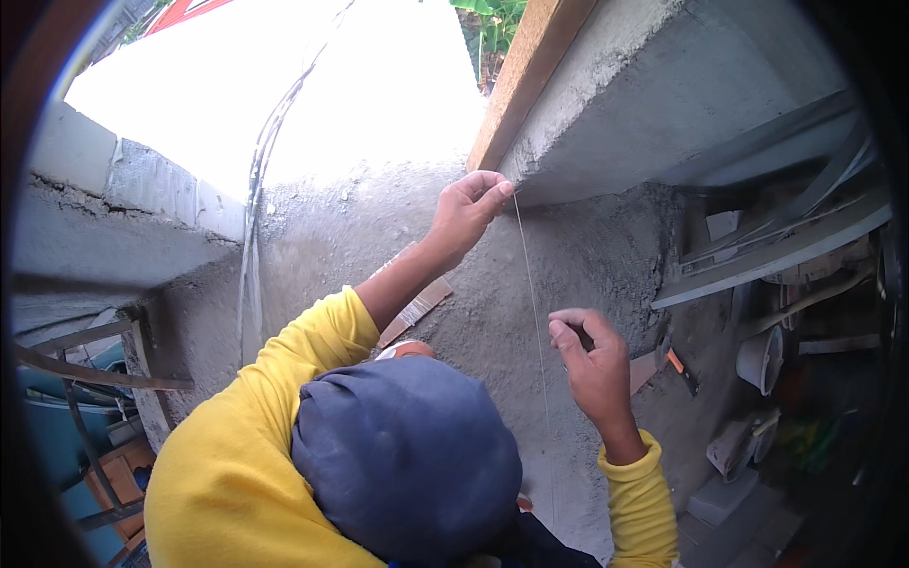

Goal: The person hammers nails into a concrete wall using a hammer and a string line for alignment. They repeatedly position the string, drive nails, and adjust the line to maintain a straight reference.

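My left hand (473, 206) is stretched forward beside the lower end of a wooden beam (525, 90). Its thumb and forefinger pinch a thin pale string (527, 260). From there the string runs down toward me, taut and nearly straight. My right hand (595, 369) hangs just right of the string, apart from it in this view. Its thumb and forefinger are curled together; whatever may be between them is too small to tell. Both arms wear yellow sleeves. A rounded shape in dark blue cloth (407, 464) hides part of the ground between them.
Rough concrete ledges flank me. A flat brownish piece (417, 308) lies on the grey ground. At right are an orange-and-black handle (680, 369), a white container (760, 360) and a curved pale board (776, 256). Cables (254, 199) hang at left, above a metal frame (104, 381).
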Available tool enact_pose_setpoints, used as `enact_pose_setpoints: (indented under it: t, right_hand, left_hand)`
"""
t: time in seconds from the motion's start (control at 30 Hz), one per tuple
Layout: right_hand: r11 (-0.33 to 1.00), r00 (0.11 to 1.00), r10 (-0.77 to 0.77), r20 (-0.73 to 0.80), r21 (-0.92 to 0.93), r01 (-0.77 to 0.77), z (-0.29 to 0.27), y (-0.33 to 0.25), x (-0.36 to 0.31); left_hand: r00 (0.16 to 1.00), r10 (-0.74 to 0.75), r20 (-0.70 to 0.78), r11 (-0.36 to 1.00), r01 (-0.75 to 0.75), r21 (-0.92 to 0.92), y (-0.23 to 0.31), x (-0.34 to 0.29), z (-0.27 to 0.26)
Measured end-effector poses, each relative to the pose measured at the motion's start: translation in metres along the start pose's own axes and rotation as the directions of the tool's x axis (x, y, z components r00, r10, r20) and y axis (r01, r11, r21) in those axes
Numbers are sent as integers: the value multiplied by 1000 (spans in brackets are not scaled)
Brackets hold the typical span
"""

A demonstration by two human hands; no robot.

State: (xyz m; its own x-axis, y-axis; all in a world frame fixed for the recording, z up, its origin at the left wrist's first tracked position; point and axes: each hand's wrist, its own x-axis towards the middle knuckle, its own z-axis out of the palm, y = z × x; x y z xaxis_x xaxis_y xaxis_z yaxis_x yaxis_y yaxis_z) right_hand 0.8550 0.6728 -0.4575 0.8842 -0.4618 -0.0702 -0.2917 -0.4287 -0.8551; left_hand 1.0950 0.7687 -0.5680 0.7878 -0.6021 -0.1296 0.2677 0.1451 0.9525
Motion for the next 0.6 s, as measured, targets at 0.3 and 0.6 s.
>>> enact_pose_setpoints:
  t: [0.3,0.6]
  right_hand:
    - [911,973,180,-144,399,-109,86,4,73]
    - [645,945,318,72,714,-272,99,20,58]
  left_hand:
    - [953,-116,280,993,117,13,10,-51,-29]
    - [935,-177,307,980,138,145,-2,-62,-46]
